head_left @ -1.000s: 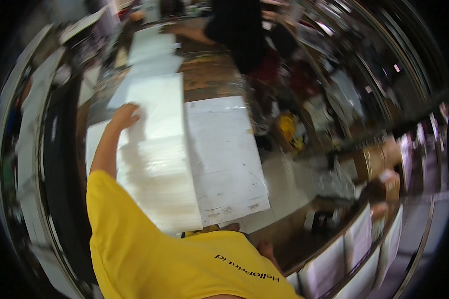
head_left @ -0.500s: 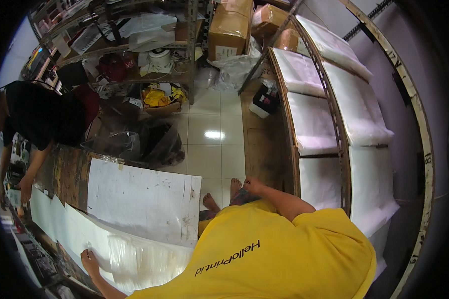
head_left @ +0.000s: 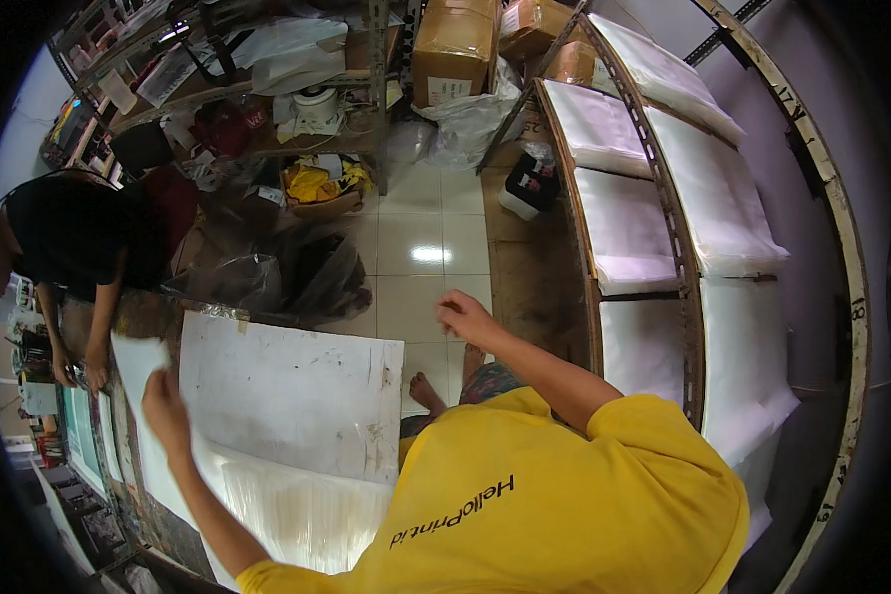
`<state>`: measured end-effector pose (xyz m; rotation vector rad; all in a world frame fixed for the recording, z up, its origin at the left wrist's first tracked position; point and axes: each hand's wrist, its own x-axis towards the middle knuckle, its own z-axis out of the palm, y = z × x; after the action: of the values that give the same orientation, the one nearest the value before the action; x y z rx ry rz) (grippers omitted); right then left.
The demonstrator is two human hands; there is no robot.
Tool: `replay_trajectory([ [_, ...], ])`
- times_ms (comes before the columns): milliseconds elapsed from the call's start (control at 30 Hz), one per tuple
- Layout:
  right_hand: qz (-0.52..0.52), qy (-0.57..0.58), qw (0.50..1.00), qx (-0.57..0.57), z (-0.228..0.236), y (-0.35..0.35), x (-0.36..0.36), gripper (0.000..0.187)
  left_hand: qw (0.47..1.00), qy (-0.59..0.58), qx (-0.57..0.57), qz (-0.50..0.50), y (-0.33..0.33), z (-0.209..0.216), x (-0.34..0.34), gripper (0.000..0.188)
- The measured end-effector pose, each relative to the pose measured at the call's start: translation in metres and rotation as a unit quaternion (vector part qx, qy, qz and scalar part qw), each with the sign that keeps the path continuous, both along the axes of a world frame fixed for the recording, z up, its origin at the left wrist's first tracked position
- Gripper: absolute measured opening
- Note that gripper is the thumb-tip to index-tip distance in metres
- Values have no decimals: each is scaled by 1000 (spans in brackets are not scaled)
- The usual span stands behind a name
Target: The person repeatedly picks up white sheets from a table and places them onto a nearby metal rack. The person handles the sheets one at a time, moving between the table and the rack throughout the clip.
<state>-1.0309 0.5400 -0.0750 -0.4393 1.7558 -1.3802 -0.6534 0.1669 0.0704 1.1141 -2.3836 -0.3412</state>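
Note:
My left hand [head_left: 166, 411] is closed on the edge of a thin white sheet [head_left: 134, 361], raised over the left part of the table. Below and to its right lies a stack of clear plastic-looking sheets [head_left: 297, 505], its ridged edges shining. Beside that stack, a large smudged white board [head_left: 287, 386] lies flat on the table. My right hand [head_left: 465, 317] hangs in the air beyond the board's right side, over the tiled floor. Its fingers are curled, with nothing visible in them.
At the left, another person [head_left: 79, 238] in dark clothes bends over a green-tinted frame [head_left: 84, 436], both hands on it. Metal racks [head_left: 683, 297] loaded with white sheets [head_left: 624, 228] stand at the right. Cardboard boxes [head_left: 455, 49] and a plastic bag [head_left: 317, 267] lie beyond.
My left hand has lifted away from the stack, toward the far left, raising the white sheet. My right hand has risen from beside my leg. The other person's hands have shifted right.

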Motion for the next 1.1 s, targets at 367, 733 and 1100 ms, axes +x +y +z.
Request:
replay_trajectory([
  [367, -1, 155, 980, -124, 103, -32, 28, 26, 933, 115, 252, -232, 182, 9, -333, 20],
  [733, -205, 144, 967, 40, 56, 122, -134, 18, 825, 139, 426, -345, 307, -22, -354, 22],
  [1100, -454, 155, 877, -12, 18, 360, -362, 29, 785, -132, 540, -273, 362, -135, -261, 18],
])
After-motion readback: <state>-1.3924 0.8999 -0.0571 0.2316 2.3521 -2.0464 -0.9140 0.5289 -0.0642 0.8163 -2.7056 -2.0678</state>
